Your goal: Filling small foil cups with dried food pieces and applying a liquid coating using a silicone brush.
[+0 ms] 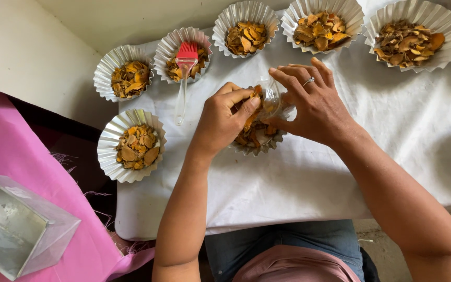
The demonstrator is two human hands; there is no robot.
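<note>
My left hand (224,116) pinches orange-brown dried slices at the mouth of a small clear cup (270,98). My right hand (309,104), with a ring on one finger, holds that cup tilted over a silver fluted foil dish (259,149) of the same slices. Both hands hover above this dish, which sits on the white cloth (298,177) and is mostly hidden beneath them.
Several more foil dishes of dried slices ring the cloth: one at the left (130,145), others along the back (245,27). A red-bristled brush with a clear handle (185,73) leans on one dish. A metal box (16,227) sits on pink fabric (63,177) at the lower left.
</note>
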